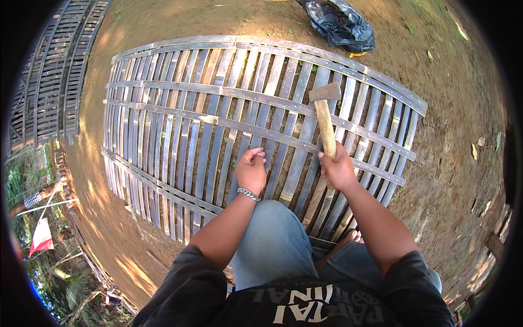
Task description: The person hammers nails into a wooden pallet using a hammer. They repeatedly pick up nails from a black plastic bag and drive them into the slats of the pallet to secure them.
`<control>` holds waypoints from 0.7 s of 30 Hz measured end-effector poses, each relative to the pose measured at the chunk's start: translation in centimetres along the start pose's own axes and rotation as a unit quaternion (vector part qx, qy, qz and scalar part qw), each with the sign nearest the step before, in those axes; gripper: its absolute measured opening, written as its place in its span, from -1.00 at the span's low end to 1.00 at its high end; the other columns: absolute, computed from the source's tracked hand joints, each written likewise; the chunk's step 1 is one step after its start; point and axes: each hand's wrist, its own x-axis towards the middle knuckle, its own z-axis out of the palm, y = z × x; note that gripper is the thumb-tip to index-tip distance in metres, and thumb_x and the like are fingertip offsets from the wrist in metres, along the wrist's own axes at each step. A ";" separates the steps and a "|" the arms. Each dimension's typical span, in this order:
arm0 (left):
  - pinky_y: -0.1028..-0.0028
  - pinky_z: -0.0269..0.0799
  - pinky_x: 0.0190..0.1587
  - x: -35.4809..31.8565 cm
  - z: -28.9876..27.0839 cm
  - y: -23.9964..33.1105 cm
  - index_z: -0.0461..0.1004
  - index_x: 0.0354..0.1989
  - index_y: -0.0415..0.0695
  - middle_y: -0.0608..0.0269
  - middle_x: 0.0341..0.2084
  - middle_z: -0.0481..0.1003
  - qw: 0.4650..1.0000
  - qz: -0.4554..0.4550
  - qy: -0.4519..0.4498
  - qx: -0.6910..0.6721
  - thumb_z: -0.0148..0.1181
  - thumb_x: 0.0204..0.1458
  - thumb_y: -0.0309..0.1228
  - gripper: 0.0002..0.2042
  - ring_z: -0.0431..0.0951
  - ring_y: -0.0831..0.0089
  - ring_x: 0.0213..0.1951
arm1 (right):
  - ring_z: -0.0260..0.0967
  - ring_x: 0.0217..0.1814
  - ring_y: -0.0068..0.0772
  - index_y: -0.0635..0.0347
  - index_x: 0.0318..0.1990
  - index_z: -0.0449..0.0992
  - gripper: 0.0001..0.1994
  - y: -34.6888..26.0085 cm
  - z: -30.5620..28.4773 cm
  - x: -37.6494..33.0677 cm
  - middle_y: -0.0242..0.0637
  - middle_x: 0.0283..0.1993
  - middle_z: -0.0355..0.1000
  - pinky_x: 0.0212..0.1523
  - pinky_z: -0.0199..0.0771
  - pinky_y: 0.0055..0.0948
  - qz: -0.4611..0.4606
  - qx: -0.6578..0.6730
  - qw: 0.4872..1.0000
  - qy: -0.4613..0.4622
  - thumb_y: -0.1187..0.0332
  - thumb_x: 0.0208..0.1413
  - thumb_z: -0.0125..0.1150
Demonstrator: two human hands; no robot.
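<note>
A large slatted panel (210,120) of split bamboo lies flat on the ground in front of me, its thin slats crossed by several long rails. My right hand (339,168) is wrapped round the light wooden handle of a hatchet (325,121). The hatchet's rusty metal head points away from me, over the panel's rails. To the left, my left hand (251,171) is closed above the slats, fingers curled together. Whatever it may hold is too small or hidden to make out. A chain bracelet circles that wrist.
Bare brown soil (452,141) surrounds the panel. A black plastic bag (340,27) sits on the ground beyond its far edge. More slatted panels (52,76) stand at the far left. Below them hangs a red and white flag (41,237) near greenery. My bent knee (269,234) rises at the panel's near side.
</note>
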 end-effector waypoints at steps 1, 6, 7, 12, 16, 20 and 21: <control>0.47 0.50 -0.29 0.4 -0.2 -0.2 0.62 -0.14 -0.25 0.24 -0.34 0.65 1.000 0.013 0.010 0.017 0.24 0.23 -0.43 -0.85 0.57 0.57 -0.40 | 0.42 -0.55 -0.49 0.26 0.26 0.30 -0.57 0.0 -0.1 -0.2 -0.33 -0.44 0.44 -0.49 0.46 -0.37 0.004 -0.006 1.000 -0.006 0.30 0.34 0.21; 0.36 0.48 -0.26 3.6 1.2 2.7 0.59 -0.24 -0.24 0.20 -0.41 0.61 0.972 0.140 0.078 0.170 0.24 0.24 -0.40 -0.86 0.56 0.39 -0.40 | 0.41 -0.57 -0.49 0.29 0.24 0.30 -0.57 2.5 -3.0 -0.3 -0.33 -0.48 0.42 -0.49 0.45 -0.38 0.014 -0.035 0.999 -0.029 0.29 0.35 0.21; 0.28 0.50 -0.19 4.8 1.4 4.0 0.57 -0.24 -0.23 0.13 -0.38 0.58 0.960 0.196 0.085 0.181 0.23 0.21 -0.42 -0.88 0.58 0.23 -0.33 | 0.42 -0.56 -0.48 0.28 0.20 0.31 -0.61 1.6 -3.3 -0.8 -0.33 -0.49 0.42 -0.50 0.46 -0.37 0.010 -0.032 0.999 -0.025 0.28 0.35 0.20; 0.37 0.52 -0.16 11.3 6.9 8.9 0.58 -0.15 -0.23 0.09 -0.25 0.59 0.909 0.402 0.066 0.092 0.21 0.23 -0.49 -0.89 0.62 0.30 -0.27 | 0.45 -0.53 -0.47 0.31 0.12 0.31 -0.64 -0.1 -4.6 1.4 -0.31 -0.41 0.43 -0.49 0.50 -0.41 -0.010 0.080 0.995 0.052 0.34 0.32 0.27; 0.34 0.51 -0.21 14.2 14.8 14.9 0.61 -0.29 -0.22 0.11 -0.36 0.60 0.901 0.426 -0.021 0.079 0.38 0.14 -0.39 -0.86 0.63 0.30 -0.26 | 0.45 -0.55 -0.49 0.29 0.08 0.32 -0.65 -0.3 -5.1 4.3 -0.31 -0.39 0.44 -0.52 0.51 -0.40 -0.028 0.146 0.981 0.128 0.39 0.27 0.32; 0.27 0.53 -0.16 18.0 22.5 20.0 0.63 -0.35 -0.20 0.08 -0.32 0.62 0.862 0.494 -0.035 0.108 0.40 0.07 -0.40 -0.87 0.64 0.18 -0.26 | 0.43 -0.61 -0.49 0.27 0.00 0.34 -0.69 0.0 -3.6 4.7 -0.31 -0.41 0.45 -0.58 0.46 -0.41 -0.025 0.154 0.973 0.172 0.45 0.24 0.35; 0.25 0.53 -0.10 18.6 24.4 20.9 0.66 -0.31 -0.18 0.08 -0.30 0.63 0.876 0.467 -0.045 0.109 0.37 0.07 -0.41 -0.89 0.65 0.12 -0.22 | 0.43 -0.61 -0.49 0.27 -0.01 0.34 -0.70 0.2 -3.7 4.9 -0.31 -0.42 0.45 -0.59 0.46 -0.41 -0.014 0.155 0.973 0.172 0.44 0.24 0.35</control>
